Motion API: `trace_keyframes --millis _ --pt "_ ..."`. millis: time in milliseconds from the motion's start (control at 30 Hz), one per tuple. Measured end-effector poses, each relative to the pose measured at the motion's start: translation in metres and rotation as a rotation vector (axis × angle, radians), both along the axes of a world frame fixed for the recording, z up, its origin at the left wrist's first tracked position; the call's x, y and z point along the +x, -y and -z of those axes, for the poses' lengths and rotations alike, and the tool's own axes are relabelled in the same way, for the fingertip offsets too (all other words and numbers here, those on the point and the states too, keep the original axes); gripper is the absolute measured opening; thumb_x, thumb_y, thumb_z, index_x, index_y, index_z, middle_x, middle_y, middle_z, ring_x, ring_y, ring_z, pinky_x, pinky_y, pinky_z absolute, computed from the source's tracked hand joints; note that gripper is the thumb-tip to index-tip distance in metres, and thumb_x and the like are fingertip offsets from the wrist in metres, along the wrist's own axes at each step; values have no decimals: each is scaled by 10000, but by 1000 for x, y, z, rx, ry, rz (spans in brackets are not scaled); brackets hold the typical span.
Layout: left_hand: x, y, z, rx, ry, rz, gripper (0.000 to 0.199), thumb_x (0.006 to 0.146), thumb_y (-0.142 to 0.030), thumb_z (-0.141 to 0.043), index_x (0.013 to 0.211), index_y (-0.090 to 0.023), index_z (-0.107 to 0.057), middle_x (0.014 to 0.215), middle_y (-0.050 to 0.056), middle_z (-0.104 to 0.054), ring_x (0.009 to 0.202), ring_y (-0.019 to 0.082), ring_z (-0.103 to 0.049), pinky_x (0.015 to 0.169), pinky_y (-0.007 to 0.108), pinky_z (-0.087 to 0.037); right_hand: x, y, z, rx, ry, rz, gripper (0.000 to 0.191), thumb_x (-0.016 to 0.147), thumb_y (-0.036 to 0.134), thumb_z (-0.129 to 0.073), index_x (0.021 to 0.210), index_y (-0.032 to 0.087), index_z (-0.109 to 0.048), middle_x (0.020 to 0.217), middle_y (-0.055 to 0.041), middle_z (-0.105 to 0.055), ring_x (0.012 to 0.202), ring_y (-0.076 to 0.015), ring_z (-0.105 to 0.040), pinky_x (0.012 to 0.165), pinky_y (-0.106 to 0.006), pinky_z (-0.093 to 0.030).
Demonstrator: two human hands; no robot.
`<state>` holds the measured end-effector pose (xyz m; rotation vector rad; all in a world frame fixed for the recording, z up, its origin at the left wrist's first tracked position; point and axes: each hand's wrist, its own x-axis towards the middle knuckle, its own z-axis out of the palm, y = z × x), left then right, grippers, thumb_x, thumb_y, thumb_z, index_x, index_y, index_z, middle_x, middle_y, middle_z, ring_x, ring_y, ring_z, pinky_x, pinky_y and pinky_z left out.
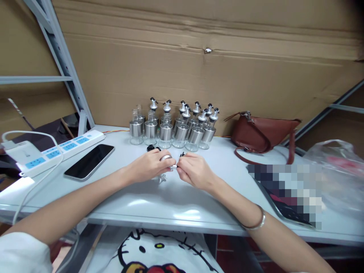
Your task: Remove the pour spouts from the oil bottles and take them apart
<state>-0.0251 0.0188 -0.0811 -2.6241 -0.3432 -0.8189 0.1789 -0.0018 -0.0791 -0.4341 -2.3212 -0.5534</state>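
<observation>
My left hand (150, 163) is closed around a silver metal spout piece (173, 167) over the middle of the table. My right hand (196, 169) pinches the dark end of that same piece, close to my left fingers. Beneath my left hand, small silver parts (162, 178) lie on the table, and black parts (150, 148) lie just behind it. Farther back stand several glass bottles with steel bands (165, 132); many carry silver and black pour spouts (186, 111), while some at the left have bare glass necks.
A phone (90, 162) and a power strip (68, 149) with a white charger (22, 152) lie at the left. At the right are a brown bag (264, 132), a partly pixelated flat item (287, 197) and a plastic bag (338, 170). Cardboard (170, 72) stands behind.
</observation>
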Motion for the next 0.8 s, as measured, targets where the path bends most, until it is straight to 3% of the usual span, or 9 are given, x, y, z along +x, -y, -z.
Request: trace_keyframes --millis 133,433,533,600,700,800 --pt "-1 1 -4 82 51 10 209 987 -253 -299 1017 -172 -489 850 63 -616 703 143 -558 660 263 -433 -1 1 2 15 -38 -13 280 938 166 -304 690 205 -429 537 21 -483 483 -127 -406 558 -254 -322" --pt "-4 1 -2 197 234 -7 161 937 -154 -397 950 -232 -538 930 40 -638 781 124 -580 738 273 -425 -3 7 4 -147 -117 41 396 977 258 -211 628 215 -392 460 35 -408 414 -118 -339 498 -251 -295" --pt "-7 -3 -2 173 235 -11 135 928 -138 -413 955 -213 -522 908 51 -638 752 128 -571 726 266 -433 2 6 -3 -277 -230 83 437 988 308 -206 613 209 -407 464 25 -439 418 -107 -392 487 -239 -315" --pt "-9 -6 -3 125 219 -30 133 931 -128 -394 970 -195 -502 882 53 -642 749 131 -580 727 265 -431 8 3 -7 -404 -276 109 426 983 328 -254 651 195 -486 534 -2 -545 483 -107 -497 527 -226 -373" --pt "-10 -9 -2 50 181 -39 75 943 -203 -412 983 -182 -472 831 35 -653 722 136 -595 739 283 -419 14 -5 -10 -560 -365 129 325 942 360 -390 769 185 -602 694 -43 -663 627 -137 -610 622 -241 -459" --pt "-10 -8 0 14 125 -39 89 940 -258 -440 981 -183 -464 800 17 -662 683 137 -593 763 301 -402 16 -13 -7 -720 -420 135 259 892 369 -484 792 180 -631 706 -44 -675 614 -149 -627 606 -258 -496"
